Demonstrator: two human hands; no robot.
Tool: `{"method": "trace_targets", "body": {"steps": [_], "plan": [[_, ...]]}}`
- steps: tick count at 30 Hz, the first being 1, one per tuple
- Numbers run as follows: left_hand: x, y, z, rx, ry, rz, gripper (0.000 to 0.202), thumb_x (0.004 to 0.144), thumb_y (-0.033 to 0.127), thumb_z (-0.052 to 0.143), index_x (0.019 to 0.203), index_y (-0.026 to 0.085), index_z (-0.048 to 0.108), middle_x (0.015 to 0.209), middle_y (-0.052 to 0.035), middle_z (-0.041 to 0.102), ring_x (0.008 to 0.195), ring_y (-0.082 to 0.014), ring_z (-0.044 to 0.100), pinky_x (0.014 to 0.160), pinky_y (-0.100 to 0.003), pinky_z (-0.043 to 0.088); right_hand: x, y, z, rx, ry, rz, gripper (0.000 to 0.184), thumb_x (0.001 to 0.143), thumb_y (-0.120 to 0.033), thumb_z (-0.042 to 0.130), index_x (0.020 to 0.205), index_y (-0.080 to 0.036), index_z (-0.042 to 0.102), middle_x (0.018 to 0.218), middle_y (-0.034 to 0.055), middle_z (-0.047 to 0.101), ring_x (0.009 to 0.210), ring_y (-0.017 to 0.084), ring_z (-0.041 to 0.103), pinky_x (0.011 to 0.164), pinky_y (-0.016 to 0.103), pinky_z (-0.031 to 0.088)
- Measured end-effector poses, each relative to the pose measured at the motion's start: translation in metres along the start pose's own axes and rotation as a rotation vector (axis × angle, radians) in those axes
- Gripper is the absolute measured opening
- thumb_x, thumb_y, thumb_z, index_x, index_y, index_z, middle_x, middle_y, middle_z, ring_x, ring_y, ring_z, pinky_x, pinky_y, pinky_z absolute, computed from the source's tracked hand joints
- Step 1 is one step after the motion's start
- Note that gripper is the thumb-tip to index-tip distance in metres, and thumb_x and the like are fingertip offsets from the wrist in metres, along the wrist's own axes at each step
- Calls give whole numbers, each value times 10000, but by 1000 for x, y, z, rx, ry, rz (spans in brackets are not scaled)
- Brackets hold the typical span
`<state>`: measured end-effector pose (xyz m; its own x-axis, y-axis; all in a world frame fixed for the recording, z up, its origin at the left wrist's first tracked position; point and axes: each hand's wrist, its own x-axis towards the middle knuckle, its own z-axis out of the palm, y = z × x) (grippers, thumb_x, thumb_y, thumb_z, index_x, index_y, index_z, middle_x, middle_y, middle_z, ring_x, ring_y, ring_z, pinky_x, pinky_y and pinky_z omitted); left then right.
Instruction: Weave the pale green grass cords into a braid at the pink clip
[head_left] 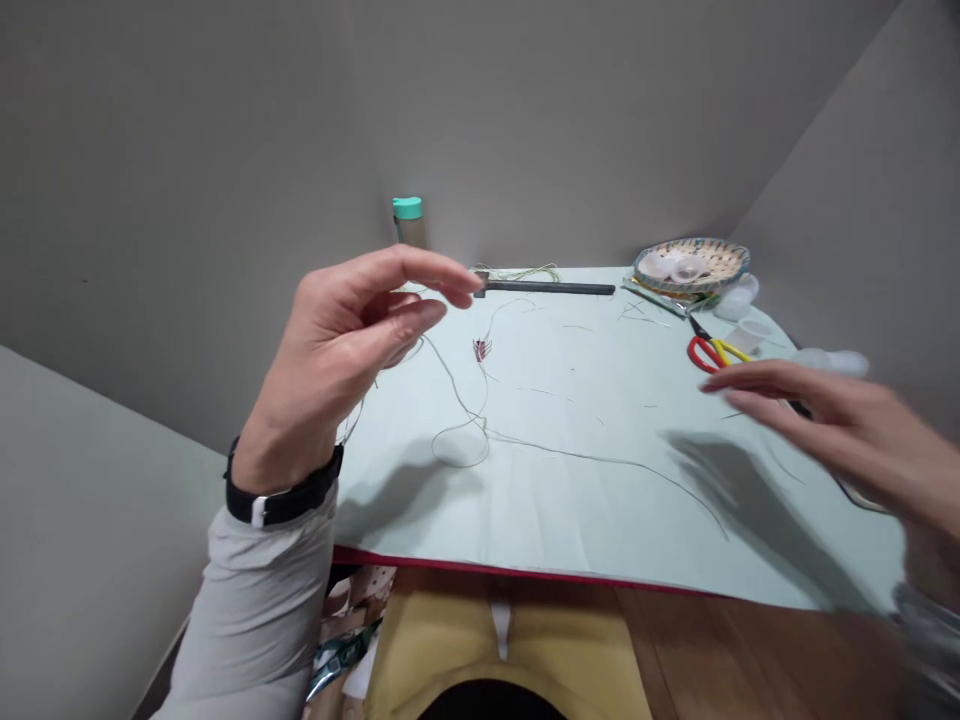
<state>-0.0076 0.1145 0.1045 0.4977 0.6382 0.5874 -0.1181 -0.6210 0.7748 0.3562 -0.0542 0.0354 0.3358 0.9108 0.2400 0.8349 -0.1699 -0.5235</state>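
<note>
My left hand [367, 315] is raised over the left part of the table, thumb and forefinger apart with nothing visible between them. Its other fingers curl behind. Thin cord [450, 380] runs from behind the thumb down to a loose loop and knot, then a long strand trails right. Above the loop lies a small dark-red piece [481, 350] with pale threads around it. My right hand [817, 410], somewhat blurred, hovers at the right with its fingers stretched out. Just beyond its fingertips lies a pair of scissors [718, 352] with one red and one yellow handle.
Along the back lie a dark rod [551, 288] and a bundle of greenish cord [532, 272]. A bottle with a teal lid [408, 208] stands behind. At the back right are a woven basket [731, 262] and several translucent cups [748, 335]. Walls enclose the table [570, 520].
</note>
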Motion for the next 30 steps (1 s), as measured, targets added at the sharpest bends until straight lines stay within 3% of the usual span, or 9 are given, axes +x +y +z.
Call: {"method": "trace_targets", "body": {"steps": [2,5,8,10,15,19,24,27,30], "plan": [[4,11,12,-9,-63,51,219,922,99,713,1035,248,828,927,-21,750,622,-99,514,478,-261,327,6,-41,13,11,-29,-177,310,917,-561,619,1092,-323,717,1280,105,711,1229,345,640,1048,537,481],[9,25,29,4,-129,93,185,923,162,724,1006,287,833,935,-12,749,553,-99,495,473,-262,364,14,-106,35,292,-224,-386,475,958,-527,642,1362,-279,621,1467,85,608,1358,288,579,1170,486,444],[8,32,33,32,-73,72,124,897,208,757,960,281,836,960,-39,737,561,-122,506,481,-276,337,20,-152,44,573,-478,-533,312,997,-471,630,1180,-223,679,1153,57,729,1027,184,697,945,333,568],[3,29,26,29,-7,54,124,886,181,759,944,257,837,900,-51,708,563,-122,472,479,-277,293,26,-167,37,672,-533,-537,263,1008,-432,628,936,-185,684,888,26,705,768,124,646,731,259,554],[-14,-7,0,-136,138,3,170,909,136,690,965,208,834,740,-23,570,523,-75,252,459,-268,162,39,-176,-16,805,-263,-438,324,1006,-306,626,716,-163,599,697,-8,534,588,63,435,572,231,419],[-20,-33,1,-316,140,-114,125,873,198,732,967,230,809,742,-3,519,523,-81,218,441,-261,119,47,-190,-55,827,-90,-484,316,1027,-152,527,714,-157,570,648,-33,348,549,38,338,510,198,326],[-14,-27,34,-408,-28,-208,345,923,447,708,1188,230,753,924,-39,562,534,-79,201,439,-288,118,56,-218,-65,850,-152,-501,324,1079,-96,417,777,-139,528,594,-66,288,472,12,245,425,107,287],[-9,-14,58,-455,-227,-178,468,942,554,664,1276,231,720,843,-19,502,553,-97,200,464,-306,141,48,-236,-56,758,-175,-553,332,1074,-158,496,745,-123,525,572,-68,345,479,10,278,401,109,253],[-9,-3,74,-492,-406,-189,396,973,565,627,991,193,761,670,26,290,560,-116,182,498,-314,152,38,-249,-50,552,-103,-527,316,1041,-157,575,728,-121,557,550,-79,413,467,1,334,393,104,248]]}}
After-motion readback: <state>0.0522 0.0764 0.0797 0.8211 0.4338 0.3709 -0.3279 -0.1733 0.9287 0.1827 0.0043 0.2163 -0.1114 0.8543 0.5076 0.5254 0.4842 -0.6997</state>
